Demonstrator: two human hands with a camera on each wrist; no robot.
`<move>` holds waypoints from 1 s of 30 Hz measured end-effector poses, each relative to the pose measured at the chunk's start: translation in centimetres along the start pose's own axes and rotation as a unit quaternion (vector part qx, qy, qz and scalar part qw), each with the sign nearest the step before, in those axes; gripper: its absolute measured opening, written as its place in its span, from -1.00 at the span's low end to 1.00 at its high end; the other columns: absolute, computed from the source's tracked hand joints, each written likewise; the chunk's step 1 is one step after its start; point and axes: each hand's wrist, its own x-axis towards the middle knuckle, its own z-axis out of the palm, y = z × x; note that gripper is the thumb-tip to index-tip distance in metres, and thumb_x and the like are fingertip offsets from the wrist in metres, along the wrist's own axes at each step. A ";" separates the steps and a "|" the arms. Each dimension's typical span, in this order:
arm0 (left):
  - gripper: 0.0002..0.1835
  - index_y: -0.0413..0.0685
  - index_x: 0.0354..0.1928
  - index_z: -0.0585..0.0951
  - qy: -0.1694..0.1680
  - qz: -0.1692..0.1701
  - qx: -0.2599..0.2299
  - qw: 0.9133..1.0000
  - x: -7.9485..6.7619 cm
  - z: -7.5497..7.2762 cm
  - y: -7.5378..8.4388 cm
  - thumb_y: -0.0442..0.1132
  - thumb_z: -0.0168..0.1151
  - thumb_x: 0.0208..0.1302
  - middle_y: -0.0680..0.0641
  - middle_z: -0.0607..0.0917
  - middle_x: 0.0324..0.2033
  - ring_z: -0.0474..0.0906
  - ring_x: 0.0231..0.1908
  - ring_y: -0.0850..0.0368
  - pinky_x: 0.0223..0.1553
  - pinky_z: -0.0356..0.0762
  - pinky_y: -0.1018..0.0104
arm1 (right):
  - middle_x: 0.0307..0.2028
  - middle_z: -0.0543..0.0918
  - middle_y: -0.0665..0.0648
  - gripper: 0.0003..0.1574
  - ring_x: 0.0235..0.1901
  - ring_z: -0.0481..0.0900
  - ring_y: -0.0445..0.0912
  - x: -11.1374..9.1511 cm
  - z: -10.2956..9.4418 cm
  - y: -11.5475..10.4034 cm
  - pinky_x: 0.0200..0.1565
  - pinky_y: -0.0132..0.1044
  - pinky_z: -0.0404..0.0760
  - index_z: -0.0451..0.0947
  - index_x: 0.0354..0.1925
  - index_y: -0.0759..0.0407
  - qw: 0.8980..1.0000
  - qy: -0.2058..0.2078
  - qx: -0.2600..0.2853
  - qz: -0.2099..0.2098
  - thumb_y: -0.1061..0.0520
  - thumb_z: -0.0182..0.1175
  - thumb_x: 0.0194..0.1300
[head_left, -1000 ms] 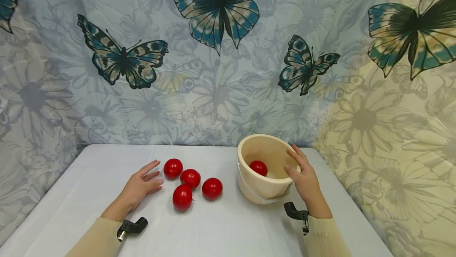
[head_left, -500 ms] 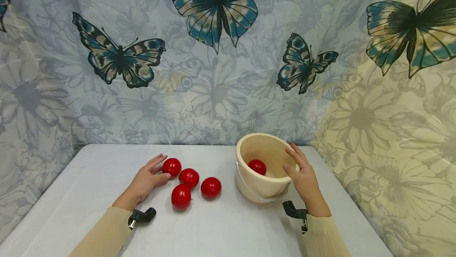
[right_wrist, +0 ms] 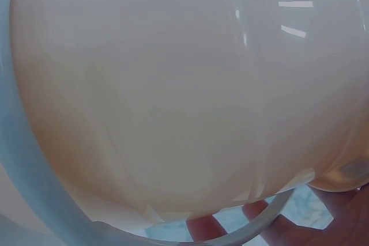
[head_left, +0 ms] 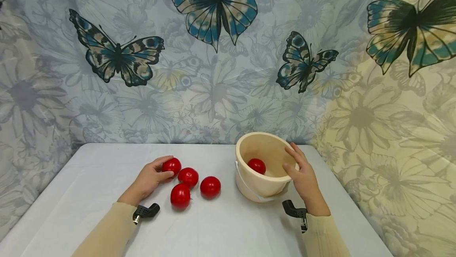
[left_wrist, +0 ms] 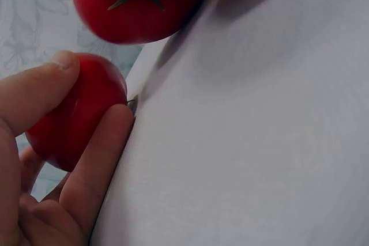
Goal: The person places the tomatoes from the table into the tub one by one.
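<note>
My left hand [head_left: 147,179] holds the leftmost tomato [head_left: 171,165] on the table. In the left wrist view the thumb and fingers close around this tomato [left_wrist: 86,102], and a second tomato with a green calyx [left_wrist: 130,12] is beside it. Near the hand lie more tomatoes: one [head_left: 188,177] just right of the held one, another [head_left: 180,197] in front, a third [head_left: 210,187] farther right. My right hand [head_left: 305,179] grips the right rim of a cream bucket [head_left: 249,183], which has a tomato [head_left: 257,166] inside. The right wrist view is filled by the bucket wall [right_wrist: 173,84], some fingers [right_wrist: 204,229] showing below.
A white cloth covers the table [head_left: 221,229]. The bucket's pale handle [head_left: 246,183] hangs down its front side. Behind the table rises a fabric backdrop [head_left: 217,98] printed with butterflies and flowers. A black wrist mount [head_left: 147,211] sits at each sleeve cuff.
My left hand has moved right to the leftmost tomato, and its fingers have closed around it. My right hand stays on the bucket. The head view has shifted slightly.
</note>
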 end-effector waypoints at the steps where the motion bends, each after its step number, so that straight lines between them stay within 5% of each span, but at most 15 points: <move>1: -0.30 -0.15 0.41 0.41 0.001 0.001 -0.004 1.000 0.0 0.0 0.0 -0.44 0.39 0.21 -0.31 0.39 0.26 0.37 0.17 -0.27 -0.09 0.68 0.11 | 0.50 0.11 0.17 -0.32 0.48 -0.02 0.15 0.0 0.0 0.0 0.30 -0.41 0.21 0.33 0.38 0.39 1.000 0.001 0.002 -0.002 0.19 0.23 0.39; 8: -0.29 -0.17 0.41 0.40 -0.005 0.004 -0.016 1.000 -0.2 -0.3 0.0 -0.42 0.40 0.21 -0.36 0.39 0.23 0.44 0.11 -0.23 -0.08 0.68 0.09 | 0.50 0.11 0.20 -0.32 0.47 -0.01 0.18 0.1 0.0 -0.1 0.24 -0.54 0.19 0.33 0.38 0.41 1.000 0.003 0.002 -0.006 0.21 0.23 0.38; 13: -0.25 -0.21 0.49 0.24 0.008 -0.013 -0.106 0.994 -0.6 -0.7 -0.1 -0.43 0.32 0.31 -0.35 0.21 0.38 0.55 0.04 -0.09 -0.03 0.64 0.07 | 0.50 0.10 0.18 -0.33 0.48 -0.03 0.16 0.0 0.0 -0.1 0.24 -0.55 0.17 0.33 0.38 0.39 1.000 0.003 0.003 0.000 0.20 0.22 0.39; 20: -0.22 -0.14 0.56 0.05 0.032 -0.031 -0.225 0.973 -0.9 -1.5 0.1 -0.40 0.18 0.43 -0.18 0.08 0.44 0.58 0.00 0.14 0.06 0.59 0.14 | 0.51 0.09 0.18 -0.32 0.48 -0.04 0.17 0.1 0.0 0.0 0.32 -0.36 0.18 0.32 0.38 0.40 1.000 -0.001 0.004 0.002 0.22 0.22 0.38; 23: -0.26 0.05 0.57 0.08 0.046 -0.041 -0.314 0.947 -1.0 -2.0 0.2 -0.38 0.13 0.47 -0.07 0.16 0.36 0.58 0.01 0.14 0.10 0.55 0.20 | 0.51 0.09 0.18 -0.33 0.48 -0.03 0.17 0.1 0.0 -0.1 0.37 -0.15 0.19 0.32 0.38 0.40 1.000 -0.001 0.005 0.001 0.22 0.22 0.38; 27: -0.43 0.24 0.44 0.30 0.066 -0.041 -0.450 0.889 -1.4 -2.8 0.4 -0.40 0.05 0.50 0.00 0.26 0.25 0.59 0.01 0.07 0.14 0.50 0.25 | 0.51 0.09 0.19 -0.33 0.47 -0.01 0.19 0.1 0.0 -0.2 0.36 0.07 0.19 0.32 0.38 0.40 1.000 -0.001 0.005 -0.001 0.22 0.22 0.38; 30: -0.44 0.27 0.39 0.35 0.077 -0.045 -0.510 0.856 -1.6 -3.3 0.6 -0.42 0.06 0.49 0.01 0.25 0.24 0.60 -0.01 0.03 0.15 0.49 0.26 | 0.51 0.09 0.19 -0.32 0.47 -0.01 0.18 0.0 -0.1 -0.2 0.36 0.13 0.18 0.32 0.38 0.40 1.000 -0.003 0.007 0.001 0.21 0.22 0.38</move>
